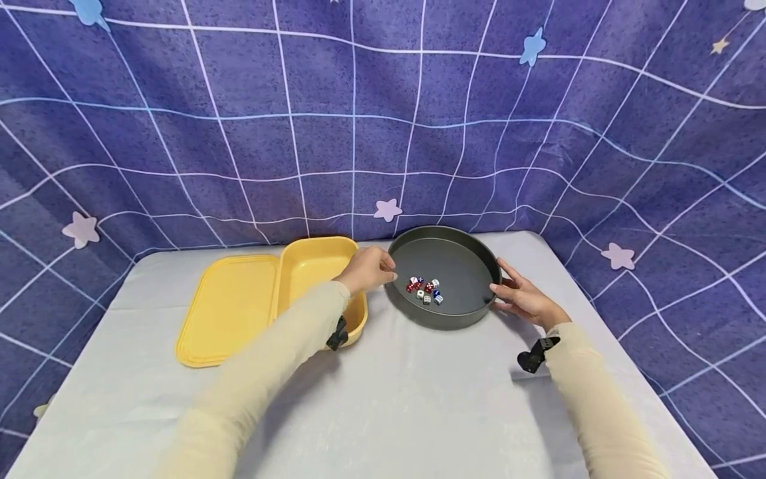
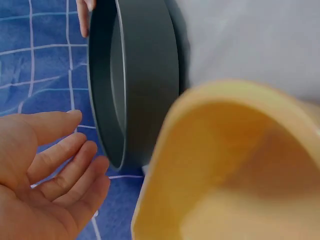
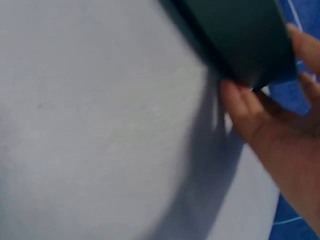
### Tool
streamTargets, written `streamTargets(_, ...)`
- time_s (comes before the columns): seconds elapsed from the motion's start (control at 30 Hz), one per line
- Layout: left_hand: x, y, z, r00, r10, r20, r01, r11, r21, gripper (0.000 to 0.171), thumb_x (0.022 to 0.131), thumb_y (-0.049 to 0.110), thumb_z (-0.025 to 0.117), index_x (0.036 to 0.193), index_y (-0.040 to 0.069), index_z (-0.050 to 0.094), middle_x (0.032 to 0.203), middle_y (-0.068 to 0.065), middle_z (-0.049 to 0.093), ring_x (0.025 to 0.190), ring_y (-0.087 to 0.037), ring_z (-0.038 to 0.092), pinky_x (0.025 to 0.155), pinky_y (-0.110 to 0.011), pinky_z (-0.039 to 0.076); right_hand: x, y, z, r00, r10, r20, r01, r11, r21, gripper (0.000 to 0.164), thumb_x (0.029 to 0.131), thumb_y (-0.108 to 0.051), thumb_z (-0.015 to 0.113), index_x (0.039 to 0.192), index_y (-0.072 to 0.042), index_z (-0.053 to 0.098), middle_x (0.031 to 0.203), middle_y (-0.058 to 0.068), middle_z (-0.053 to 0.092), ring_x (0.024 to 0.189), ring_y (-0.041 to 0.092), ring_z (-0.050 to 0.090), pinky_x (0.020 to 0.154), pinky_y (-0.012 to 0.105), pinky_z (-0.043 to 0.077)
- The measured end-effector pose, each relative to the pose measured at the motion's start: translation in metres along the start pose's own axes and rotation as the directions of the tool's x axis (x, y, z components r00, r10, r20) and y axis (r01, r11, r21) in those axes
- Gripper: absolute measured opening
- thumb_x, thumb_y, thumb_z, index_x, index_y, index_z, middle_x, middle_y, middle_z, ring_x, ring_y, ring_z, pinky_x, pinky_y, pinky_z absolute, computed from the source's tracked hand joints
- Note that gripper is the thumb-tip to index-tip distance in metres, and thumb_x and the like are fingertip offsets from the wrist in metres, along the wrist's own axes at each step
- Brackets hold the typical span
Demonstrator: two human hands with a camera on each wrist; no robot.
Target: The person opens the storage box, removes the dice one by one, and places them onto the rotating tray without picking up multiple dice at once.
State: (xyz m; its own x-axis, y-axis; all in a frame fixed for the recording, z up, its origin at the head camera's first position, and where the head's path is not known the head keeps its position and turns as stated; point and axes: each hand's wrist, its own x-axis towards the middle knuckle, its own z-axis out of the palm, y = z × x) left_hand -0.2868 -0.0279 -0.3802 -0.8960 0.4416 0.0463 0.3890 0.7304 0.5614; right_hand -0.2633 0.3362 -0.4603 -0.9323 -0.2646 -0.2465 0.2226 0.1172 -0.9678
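A round dark grey cake pan (image 1: 461, 266) holds several small red, white and blue dice (image 1: 426, 290), bunched toward its front left side. My right hand (image 1: 526, 299) grips the pan's right side; in the right wrist view its fingers (image 3: 240, 102) reach the pan's lower edge. At the left rim hovers my left hand (image 1: 369, 267), fingers loosely bent and nothing between them. The left wrist view shows the left hand (image 2: 55, 175) apart from the pan wall (image 2: 150, 75). Below the left forearm lies a deep yellow container (image 1: 320, 249), partly hidden by the sleeve.
A flat yellow lid (image 1: 236, 299) lies left of the container, against its side. All of it is on a table with a pale cloth (image 1: 419, 399). Behind hangs a blue curtain (image 1: 383, 146) with a grid and stars, close to the table's back edge.
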Motion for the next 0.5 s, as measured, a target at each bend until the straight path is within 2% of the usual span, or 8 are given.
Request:
streamTargets(0.1,-0.013,-0.009,-0.011,0.999,0.048,0.006,-0.048,0.999,0.011,0.026,0.084,0.015,0.071,0.104,-0.001,0.071,0.102,-0.011,0.072,0.099,-0.025,0.065,0.09,-0.036,0.049,-0.002,-0.008,0.0,0.999,0.001,-0.035,-0.008,0.982,-0.187,0.081,0.097,-0.02,0.057,0.155,-0.024,0.001,0.154,0.031,0.01,0.131,0.038,0.034,0.099,0.043,0.044)
streamTargets(0.13,-0.018,-0.013,-0.015,0.997,0.072,0.0,-0.072,0.997,0.022,0.027,0.084,0.016,0.071,0.105,-0.002,0.07,0.103,-0.011,0.072,0.1,-0.026,0.065,0.091,-0.037,0.048,-0.002,-0.012,0.0,0.999,-0.007,-0.044,-0.004,0.966,-0.257,0.08,0.097,-0.022,0.057,0.155,-0.021,0.003,0.153,0.032,0.012,0.131,0.04,0.034,0.1,0.046,0.042)
streamTargets(0.2,-0.029,-0.019,-0.025,0.996,0.088,-0.011,-0.087,0.995,0.041,0.029,0.085,0.017,0.07,0.107,-0.001,0.07,0.106,-0.012,0.071,0.104,-0.027,0.064,0.094,-0.038,0.047,-0.003,-0.019,0.001,0.998,-0.042,-0.057,0.016,0.915,-0.402,0.076,0.097,-0.027,0.056,0.155,-0.013,0.008,0.153,0.031,0.014,0.134,0.045,0.03,0.103,0.053,0.037)
streamTargets(0.27,-0.04,-0.024,-0.035,0.994,0.102,-0.025,-0.1,0.993,0.066,0.031,0.085,0.017,0.07,0.11,-0.001,0.069,0.11,-0.012,0.07,0.109,-0.028,0.063,0.096,-0.04,0.046,-0.005,-0.028,0.003,0.993,-0.101,-0.068,0.049,0.843,-0.536,0.072,0.099,-0.029,0.053,0.153,-0.005,0.013,0.153,0.031,0.016,0.136,0.05,0.025,0.106,0.057,0.031)
streamTargets(0.37,-0.059,-0.027,-0.051,0.996,0.087,-0.037,-0.083,0.992,0.094,0.037,0.087,0.022,0.069,0.116,-0.001,0.067,0.117,-0.013,0.067,0.116,-0.03,0.058,0.101,-0.043,0.042,-0.011,-0.044,0.008,0.973,-0.22,-0.066,0.116,0.72,-0.684,0.065,0.1,-0.028,0.05,0.149,0.004,0.021,0.152,0.031,0.02,0.137,0.051,0.021,0.11,0.06,0.022)
streamTargets(0.5,-0.085,-0.029,-0.072,0.995,0.069,-0.072,-0.059,0.989,0.137,0.047,0.091,0.028,0.065,0.126,-0.002,0.059,0.129,-0.016,0.06,0.124,-0.033,0.051,0.104,-0.048,0.039,-0.022,-0.068,0.019,0.916,-0.401,-0.014,0.231,0.557,-0.798,0.058,0.099,-0.023,0.05,0.145,0.007,0.031,0.148,0.034,0.027,0.137,0.05,0.023,0.11,0.06,0.019)
